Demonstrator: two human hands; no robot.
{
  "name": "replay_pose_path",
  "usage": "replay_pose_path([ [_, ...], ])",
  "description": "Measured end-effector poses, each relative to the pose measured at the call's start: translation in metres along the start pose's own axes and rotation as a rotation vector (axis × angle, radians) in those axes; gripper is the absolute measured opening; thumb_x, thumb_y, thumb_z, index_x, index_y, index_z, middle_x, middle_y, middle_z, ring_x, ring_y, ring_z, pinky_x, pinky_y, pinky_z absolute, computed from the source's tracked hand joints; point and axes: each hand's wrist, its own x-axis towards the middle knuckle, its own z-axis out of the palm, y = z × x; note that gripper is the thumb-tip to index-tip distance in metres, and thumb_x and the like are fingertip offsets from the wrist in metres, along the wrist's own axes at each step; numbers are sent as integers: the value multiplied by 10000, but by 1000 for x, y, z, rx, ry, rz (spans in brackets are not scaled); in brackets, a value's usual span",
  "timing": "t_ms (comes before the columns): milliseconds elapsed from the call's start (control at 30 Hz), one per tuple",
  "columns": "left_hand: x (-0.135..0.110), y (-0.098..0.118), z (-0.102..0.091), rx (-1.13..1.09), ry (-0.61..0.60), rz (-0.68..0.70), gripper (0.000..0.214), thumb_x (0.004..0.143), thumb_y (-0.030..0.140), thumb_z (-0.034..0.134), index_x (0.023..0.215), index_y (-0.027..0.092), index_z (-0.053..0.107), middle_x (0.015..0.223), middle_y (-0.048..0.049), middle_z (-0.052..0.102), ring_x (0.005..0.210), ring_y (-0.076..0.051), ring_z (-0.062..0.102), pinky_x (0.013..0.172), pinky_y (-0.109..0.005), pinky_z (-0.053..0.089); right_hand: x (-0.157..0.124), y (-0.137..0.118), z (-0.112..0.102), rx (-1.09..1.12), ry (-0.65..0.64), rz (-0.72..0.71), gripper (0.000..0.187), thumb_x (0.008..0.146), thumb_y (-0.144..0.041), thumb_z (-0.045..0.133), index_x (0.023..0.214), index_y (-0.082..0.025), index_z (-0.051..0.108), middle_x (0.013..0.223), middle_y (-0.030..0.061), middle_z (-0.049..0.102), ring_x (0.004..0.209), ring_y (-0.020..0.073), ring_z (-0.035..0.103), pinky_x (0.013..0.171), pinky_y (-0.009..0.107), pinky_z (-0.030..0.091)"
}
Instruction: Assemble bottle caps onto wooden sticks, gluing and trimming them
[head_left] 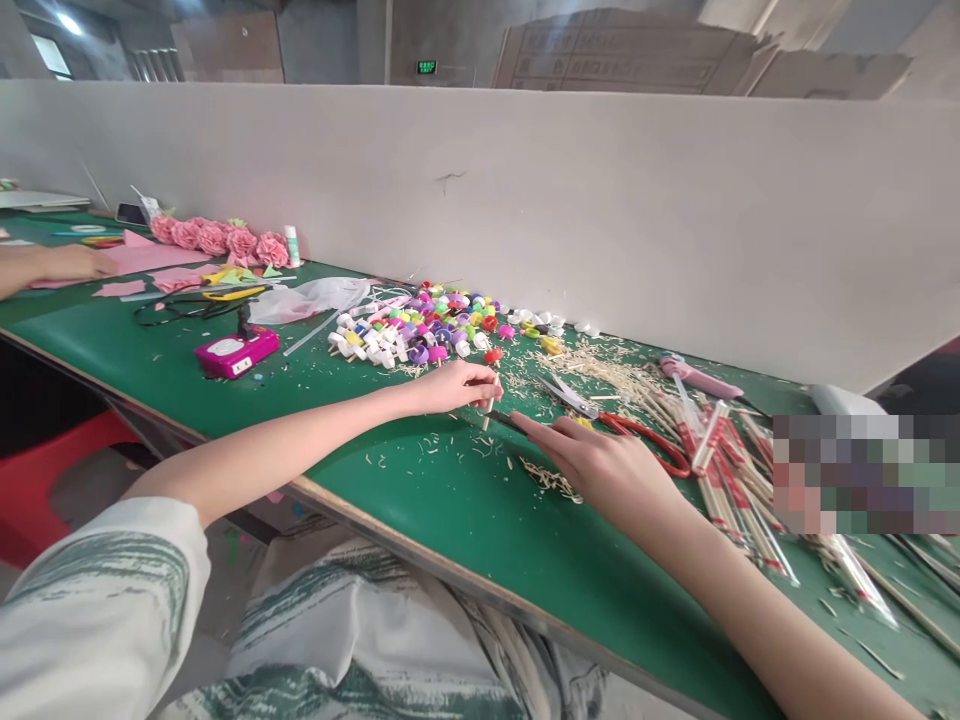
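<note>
Near the front edge of the green table, my left hand (454,387) pinches a short, pale wooden stick (487,415) held nearly upright. My right hand (600,458) is closed around a knife (504,420), its handle mostly hidden under the fingers. The dark blade points left and meets the lower part of the stick, as far as I can see. Thin wood shavings (551,478) lie under my right hand, with more scattered below the stick. Just beyond my hands are scissors with orange handles (649,440) and a heap of small coloured caps (442,325).
Packs of wooden sticks (724,470) lie to the right, near a pink glue gun (701,378). A magenta power block (237,352), a plastic bag (311,298) and pink paper flowers (214,238) are leftward. Another person's hand (75,263) rests on pink paper. A white partition (480,190) runs behind.
</note>
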Motion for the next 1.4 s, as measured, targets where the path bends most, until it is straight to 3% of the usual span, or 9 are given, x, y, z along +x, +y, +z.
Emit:
replay_pose_path([
  [767,-2,3,2,6,-15,-1,290,906,424,478,854,157,582,808,-38,648,746,-148,587,706,-284,421,-1,0,2,268,-11,-9,433,1003,-342,302,1322,-252,581,856,44,730,617,146,648,469,234,354],
  [900,-2,3,3,19,-22,1,257,919,378,468,860,154,579,806,-35,647,736,-134,583,692,-269,414,-2,-2,1,220,-27,-8,431,1003,-351,307,1337,-268,567,817,32,713,567,124,611,440,231,297],
  [1100,-2,4,2,3,-23,-9,250,924,363,460,873,149,580,805,-39,657,723,-135,584,685,-270,414,-4,-2,0,46,5,-40,425,993,-301,322,1340,-287,568,683,-2,612,416,67,425,409,245,156],
  [1400,-2,2,3,8,-19,4,241,925,359,458,858,155,570,786,-26,635,725,-128,576,687,-262,420,-5,-4,1,2,100,-59,410,991,-301,329,1284,-277,615,686,-3,612,417,70,391,416,246,151],
])
